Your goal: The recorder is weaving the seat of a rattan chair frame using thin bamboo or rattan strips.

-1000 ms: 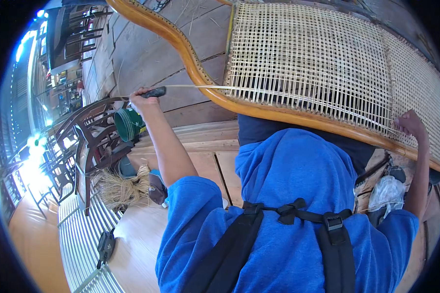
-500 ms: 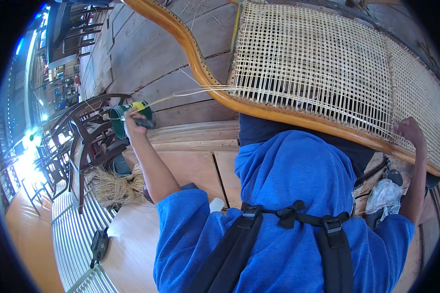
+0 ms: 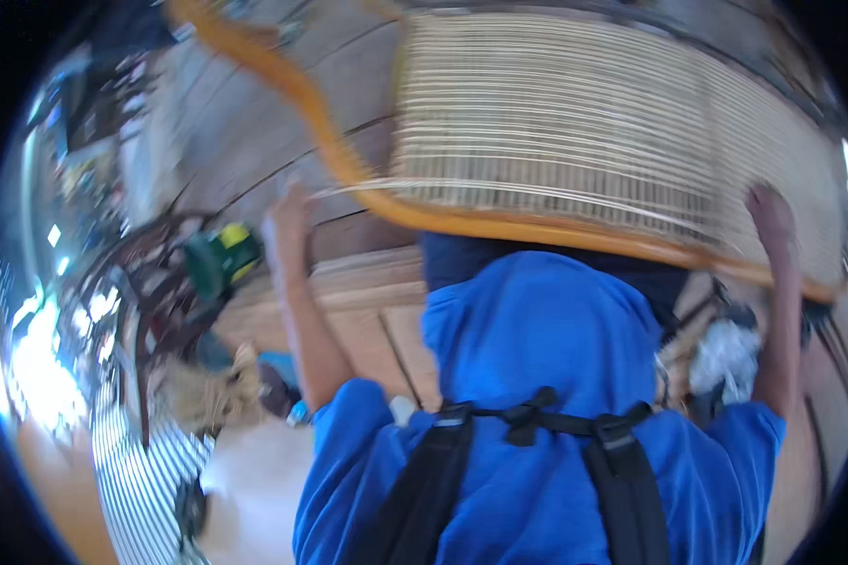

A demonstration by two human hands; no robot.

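A woven cane panel spans an orange-brown curved wooden chair frame in front of me. A pale cane strand stretches along the near edge of the weave and out over the frame to the left. My left hand, blurred, looks closed at the strand's free end. Over at the panel's right part, my right hand is closed just above the weave; what its fingers pinch is hidden. Below and left of my left hand is a dark green container with a yellow patch.
Dark wooden chair parts stand at the left. A bundle of pale fibre lies beneath them. A dark pouch-like thing lies lower left. Near my right forearm is a whitish plastic bag. Wooden planks run under the frame.
My left hand has moved from the green container up and right to the strand's free end. The loose loop has drawn straighter. My right hand stays near the panel; the whole view has shifted and blurred.
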